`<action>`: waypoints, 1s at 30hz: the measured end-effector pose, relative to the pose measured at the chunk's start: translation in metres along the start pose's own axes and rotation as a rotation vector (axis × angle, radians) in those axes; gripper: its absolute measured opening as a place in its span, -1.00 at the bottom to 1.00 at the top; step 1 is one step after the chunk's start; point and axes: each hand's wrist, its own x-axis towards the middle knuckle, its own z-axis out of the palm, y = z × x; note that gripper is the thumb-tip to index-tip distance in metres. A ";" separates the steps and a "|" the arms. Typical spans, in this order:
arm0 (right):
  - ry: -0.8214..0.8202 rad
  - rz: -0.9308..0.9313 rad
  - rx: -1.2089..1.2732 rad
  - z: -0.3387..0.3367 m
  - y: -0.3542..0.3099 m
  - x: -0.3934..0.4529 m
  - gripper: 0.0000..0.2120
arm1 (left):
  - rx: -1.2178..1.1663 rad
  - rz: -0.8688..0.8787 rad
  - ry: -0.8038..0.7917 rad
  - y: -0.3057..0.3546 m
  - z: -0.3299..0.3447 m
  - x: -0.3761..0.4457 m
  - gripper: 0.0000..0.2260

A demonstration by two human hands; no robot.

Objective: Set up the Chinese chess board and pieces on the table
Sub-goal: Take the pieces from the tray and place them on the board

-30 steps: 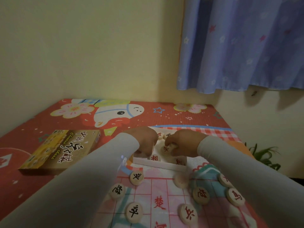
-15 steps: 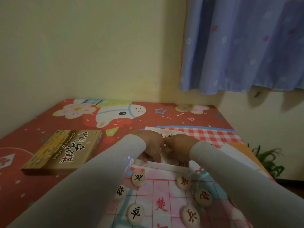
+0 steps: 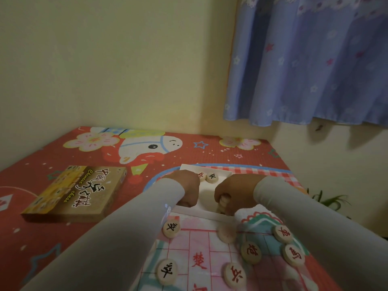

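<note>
A white tray (image 3: 223, 171) lies on the table beyond the pink chess board (image 3: 199, 246). Two wooden pieces (image 3: 212, 177) remain at its far end. My left hand (image 3: 185, 191) reaches into the tray's near left corner with its fingers curled down; what they hold is hidden. My right hand (image 3: 233, 193) grips pale wooden pieces (image 3: 222, 203) at the tray's near right edge. On the board lie several round pieces, black-lettered ones (image 3: 171, 227) on the left and red-lettered ones (image 3: 251, 252) on the right.
The brown chess box (image 3: 75, 194) lies on the red patterned table cover (image 3: 42, 238) to the left. The table stands in a wall corner, with a blue curtain (image 3: 315, 70) at upper right. A green plant (image 3: 327, 201) shows past the table's right edge.
My hands, close together over the tray before, have moved apart. The right hand has drawn back to the tray's near right edge with pale pieces in its fingers.
</note>
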 end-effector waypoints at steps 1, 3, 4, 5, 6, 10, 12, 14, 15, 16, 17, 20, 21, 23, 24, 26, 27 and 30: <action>-0.013 -0.005 0.001 -0.001 0.000 0.000 -0.70 | -0.003 0.007 0.005 0.000 0.001 0.000 -0.90; -0.044 -0.013 -0.004 -0.002 0.001 0.000 -0.64 | -0.008 0.023 0.015 0.000 0.003 0.000 -0.86; -0.059 -0.013 -0.006 -0.002 0.002 0.000 -0.62 | -0.013 0.031 0.019 0.000 0.004 0.000 -0.83; -0.060 -0.011 -0.001 -0.001 0.003 0.001 -0.61 | -0.017 0.031 0.022 0.000 0.005 0.001 -0.82; -0.057 -0.010 0.010 0.001 0.003 0.003 -0.61 | -0.020 0.035 0.026 0.000 0.005 0.000 -0.82; -0.056 -0.018 0.077 0.003 0.005 0.007 -0.66 | -0.051 0.043 0.007 0.001 0.006 -0.002 -0.82; -0.061 -0.017 0.150 0.003 0.008 0.007 -0.69 | -0.062 0.050 0.017 0.000 0.007 -0.003 -0.75; -0.069 -0.021 0.185 0.004 0.011 0.008 -0.70 | -0.064 0.052 0.030 0.000 0.007 -0.004 -0.74; -0.075 -0.021 0.206 0.004 0.013 0.008 -0.71 | -0.068 0.052 0.032 0.000 0.007 -0.005 -0.74; -0.081 -0.020 0.235 0.005 0.014 0.009 -0.72 | -0.067 0.054 0.033 0.001 0.007 -0.005 -0.73; -0.084 -0.016 0.258 0.005 0.015 0.009 -0.72 | -0.069 0.054 0.036 0.001 0.007 -0.005 -0.73; -0.078 -0.008 0.272 0.005 0.015 0.011 -0.74 | -0.070 0.056 0.039 0.001 0.006 -0.007 -0.72; -0.076 -0.006 0.266 0.004 0.015 0.011 -0.74 | -0.066 0.054 0.036 0.001 0.006 -0.007 -0.72; -0.075 -0.003 0.263 0.004 0.013 0.011 -0.74 | -0.072 0.049 0.033 0.001 0.006 -0.007 -0.73; -0.067 -0.003 0.251 0.003 0.012 0.010 -0.74 | -0.073 0.049 0.035 0.001 0.006 -0.007 -0.73; -0.043 -0.005 0.180 0.003 0.008 0.011 -0.73 | -0.071 0.048 0.036 0.001 0.006 -0.007 -0.72; -0.040 -0.008 0.137 0.002 0.005 0.011 -0.72 | -0.070 0.049 0.037 0.001 0.005 -0.008 -0.72; -0.068 -0.012 0.067 -0.002 0.000 0.012 -0.68 | -0.079 0.041 0.035 0.002 0.005 -0.009 -0.71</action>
